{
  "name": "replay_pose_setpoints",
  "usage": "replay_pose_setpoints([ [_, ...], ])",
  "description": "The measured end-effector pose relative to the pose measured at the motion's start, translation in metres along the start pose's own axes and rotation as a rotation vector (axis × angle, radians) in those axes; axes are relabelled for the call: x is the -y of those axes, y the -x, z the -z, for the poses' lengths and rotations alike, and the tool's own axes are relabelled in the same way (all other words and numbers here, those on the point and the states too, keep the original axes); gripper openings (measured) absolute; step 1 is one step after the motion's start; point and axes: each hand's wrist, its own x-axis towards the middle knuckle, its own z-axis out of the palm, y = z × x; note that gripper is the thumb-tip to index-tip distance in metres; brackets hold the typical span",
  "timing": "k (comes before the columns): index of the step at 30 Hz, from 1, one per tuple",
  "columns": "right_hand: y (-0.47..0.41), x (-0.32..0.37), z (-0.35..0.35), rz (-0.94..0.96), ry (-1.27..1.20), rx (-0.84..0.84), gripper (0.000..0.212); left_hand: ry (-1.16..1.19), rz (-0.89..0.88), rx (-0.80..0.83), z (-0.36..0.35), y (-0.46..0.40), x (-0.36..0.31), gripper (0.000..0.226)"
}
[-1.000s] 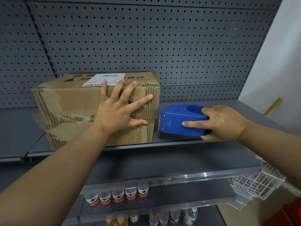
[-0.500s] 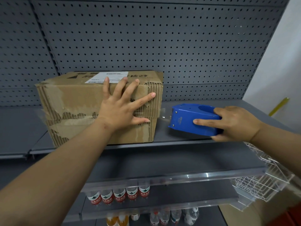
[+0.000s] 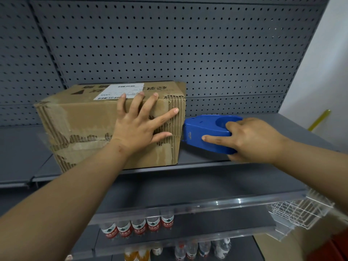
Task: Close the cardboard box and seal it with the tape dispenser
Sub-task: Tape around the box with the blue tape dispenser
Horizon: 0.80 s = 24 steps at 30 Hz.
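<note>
A worn cardboard box (image 3: 84,125) lies on its side on the grey shelf (image 3: 203,159), its closed flaps facing me, with torn paper and old tape along the seam and a white label on top. My left hand (image 3: 139,125) presses flat on the flaps with fingers spread. My right hand (image 3: 252,140) grips a blue tape dispenser (image 3: 203,134), whose front end touches the box's right edge at the seam.
A grey pegboard wall (image 3: 169,44) stands behind the box. Lower shelves hold several water bottles (image 3: 139,227). A white wire basket (image 3: 299,211) hangs at the lower right. A white wall with a yellow stick (image 3: 318,119) is at the right.
The dispenser was at the box's right edge, pulled away to the right trailing clear tape, and now is back against the edge. My left hand has stayed flat on the flaps.
</note>
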Motion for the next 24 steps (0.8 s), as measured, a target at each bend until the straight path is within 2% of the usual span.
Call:
replay_pose_setpoints([
  [13, -0.005, 0.006, 0.003, -0.073, -0.062, 0.109, 0.078, 0.031, 0.017, 0.013, -0.001, -0.001, 0.001, 0.067],
  [17, -0.004, 0.006, 0.000, -0.101, -0.104, 0.079, 0.090, 0.031, 0.021, 0.010, -0.001, 0.000, 0.001, 0.067],
  [20, -0.007, 0.006, 0.003, -0.131, -0.083, 0.102, 0.082, 0.055, 0.035, 0.039, 0.000, -0.001, 0.002, 0.068],
  [24, -0.003, 0.016, 0.001, -0.121, -0.099, 0.102, 0.085, 0.067, 0.034, 0.057, 0.002, 0.000, 0.000, 0.066],
])
